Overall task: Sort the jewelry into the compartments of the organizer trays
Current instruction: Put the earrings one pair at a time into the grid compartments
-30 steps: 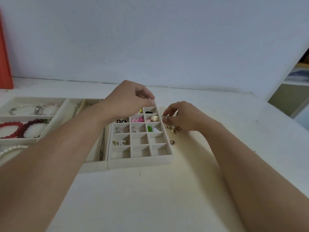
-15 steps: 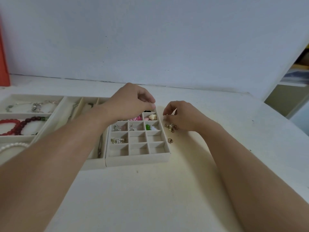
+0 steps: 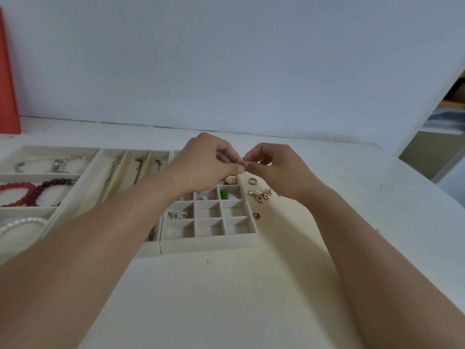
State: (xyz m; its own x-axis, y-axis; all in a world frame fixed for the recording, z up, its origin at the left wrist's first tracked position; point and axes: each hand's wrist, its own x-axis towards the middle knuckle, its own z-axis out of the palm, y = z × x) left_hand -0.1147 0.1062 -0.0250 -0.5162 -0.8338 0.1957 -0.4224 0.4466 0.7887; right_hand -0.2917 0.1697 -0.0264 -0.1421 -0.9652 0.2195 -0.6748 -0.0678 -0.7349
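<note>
At the far left edge of the table (image 3: pixel 352 187) an orange-red panel (image 3: pixel 8 79) stands against the wall. Next to it, along the table's left edge, lies the wide tray (image 3: pixel 47 149) with three long compartments: a silver bracelet (image 3: pixel 52 163) in the far one, red bead bracelets (image 3: pixel 32 191) in the middle one, and a white pearl strand (image 3: pixel 20 222) in the near one. Just right of it and touching it sits the slotted tray (image 3: pixel 125 157), whose narrow channels hold chains (image 3: pixel 108 182); the left forearm hides its near part.

The grid tray (image 3: pixel 208 244) comes next, near the middle of the table. A sparkling ring (image 3: pixel 179 214) lies in the left compartment of its second row from the near edge, a green piece (image 3: pixel 223 195) sits in the right column of the row beyond, and a cream shell-like piece (image 3: pixel 231 180) shows farther back, just under the hands.

Above the far right corner of the grid tray the two hands meet. The left hand (image 3: pixel 201 165) has its fingers curled, thumb and forefinger pinching a thin ring (image 3: pixel 240 160). The right hand (image 3: pixel 279 167) pinches the same ring from the other side, its remaining fingers curled.

On the bare table just right of the grid tray lie a silver band (image 3: pixel 252 181), a small heap of gold pieces (image 3: pixel 260 195), and, nearer, one single gold piece (image 3: pixel 256 215).
</note>
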